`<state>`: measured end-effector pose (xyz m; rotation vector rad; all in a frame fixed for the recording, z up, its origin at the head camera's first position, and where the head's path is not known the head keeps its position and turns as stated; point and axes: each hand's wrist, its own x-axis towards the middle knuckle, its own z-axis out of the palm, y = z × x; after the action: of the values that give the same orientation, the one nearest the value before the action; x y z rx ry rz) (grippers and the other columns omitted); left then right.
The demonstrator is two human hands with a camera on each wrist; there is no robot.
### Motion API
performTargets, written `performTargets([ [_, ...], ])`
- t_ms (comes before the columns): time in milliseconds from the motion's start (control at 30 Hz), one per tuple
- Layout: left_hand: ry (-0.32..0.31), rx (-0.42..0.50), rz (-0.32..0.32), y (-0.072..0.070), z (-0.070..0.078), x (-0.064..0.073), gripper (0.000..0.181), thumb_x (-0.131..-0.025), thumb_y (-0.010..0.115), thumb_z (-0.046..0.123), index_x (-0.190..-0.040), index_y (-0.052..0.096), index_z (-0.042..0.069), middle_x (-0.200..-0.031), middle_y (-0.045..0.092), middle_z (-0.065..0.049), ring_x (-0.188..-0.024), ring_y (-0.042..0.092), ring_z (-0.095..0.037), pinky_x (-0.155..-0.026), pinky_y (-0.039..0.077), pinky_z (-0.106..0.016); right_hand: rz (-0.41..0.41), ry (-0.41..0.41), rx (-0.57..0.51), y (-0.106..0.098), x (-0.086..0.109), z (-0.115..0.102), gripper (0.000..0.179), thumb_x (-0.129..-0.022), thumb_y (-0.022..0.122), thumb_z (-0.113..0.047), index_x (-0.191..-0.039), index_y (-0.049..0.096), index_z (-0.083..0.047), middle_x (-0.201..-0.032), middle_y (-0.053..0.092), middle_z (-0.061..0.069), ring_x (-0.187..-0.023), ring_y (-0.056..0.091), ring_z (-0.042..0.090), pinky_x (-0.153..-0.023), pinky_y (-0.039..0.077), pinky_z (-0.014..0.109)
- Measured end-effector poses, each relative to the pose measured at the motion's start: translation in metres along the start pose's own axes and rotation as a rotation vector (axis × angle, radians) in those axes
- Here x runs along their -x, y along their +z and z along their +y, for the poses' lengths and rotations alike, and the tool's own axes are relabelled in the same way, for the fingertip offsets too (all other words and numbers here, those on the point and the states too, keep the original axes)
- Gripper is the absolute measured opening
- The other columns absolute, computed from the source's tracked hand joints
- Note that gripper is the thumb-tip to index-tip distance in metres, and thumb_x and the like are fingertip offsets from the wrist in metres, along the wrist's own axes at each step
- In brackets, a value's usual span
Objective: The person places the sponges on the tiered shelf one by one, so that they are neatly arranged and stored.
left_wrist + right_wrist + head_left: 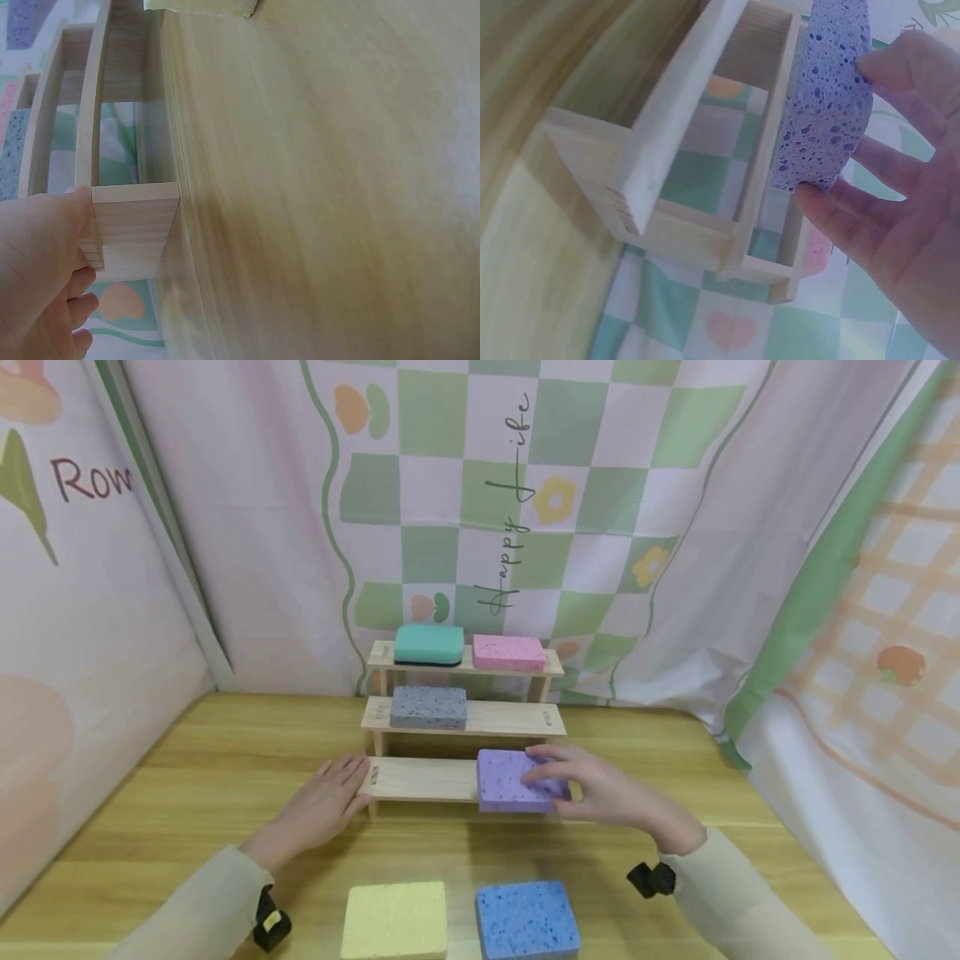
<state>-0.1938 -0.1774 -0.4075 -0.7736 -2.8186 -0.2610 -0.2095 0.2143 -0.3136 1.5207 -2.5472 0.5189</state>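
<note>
A purple sponge (504, 781) is pinched between the thumb and fingers of my right hand (600, 789). It is over the right end of the lowest step of a three-tier wooden display shelf (423, 779); in the right wrist view the sponge (829, 97) looks raised off that step. My left hand (326, 802) holds the left end of the same step, thumb at its front corner, as the left wrist view shows the hand (37, 262) close against the wood. On the middle step lies a grey sponge (428, 707). A teal sponge (429, 645) and a pink sponge (508, 652) occupy the top step.
Nearer me on the wooden table (187, 793) lie a yellow sponge (395, 920) and a blue sponge (527, 920), side by side. Behind the shelf hangs a checked curtain (502, 527), with further printed cloth at both sides.
</note>
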Motion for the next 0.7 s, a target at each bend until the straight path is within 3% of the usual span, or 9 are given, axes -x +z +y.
performTargets([
  [400, 0.003, 0.001, 0.015, -0.001, 0.001, 0.000, 0.054, -0.098, 0.045, 0.028, -0.135, 0.036, -0.010, -0.139, 0.036, -0.026, -0.128, 0.031, -0.041, -0.104, 0.022, -0.053, 0.014, 0.048, 0.013, -0.021, -0.016, 0.006, 0.041, -0.072, 0.066, 0.000, -0.111, 0.066, -0.011, -0.131, 0.047, 0.020, -0.120, 0.041, 0.038, -0.093, 0.038, 0.054],
  [700, 0.001, 0.000, 0.004, -0.002, 0.001, 0.000, 0.054, -0.098, 0.045, 0.028, -0.135, 0.036, -0.010, -0.139, 0.035, -0.026, -0.128, 0.031, -0.041, -0.104, 0.022, -0.053, 0.032, 0.075, 0.045, -0.023, -0.027, 0.022, 0.038, -0.075, 0.065, -0.003, -0.112, 0.066, -0.009, -0.132, 0.046, 0.021, -0.121, 0.039, 0.039, -0.093, 0.037, 0.054],
])
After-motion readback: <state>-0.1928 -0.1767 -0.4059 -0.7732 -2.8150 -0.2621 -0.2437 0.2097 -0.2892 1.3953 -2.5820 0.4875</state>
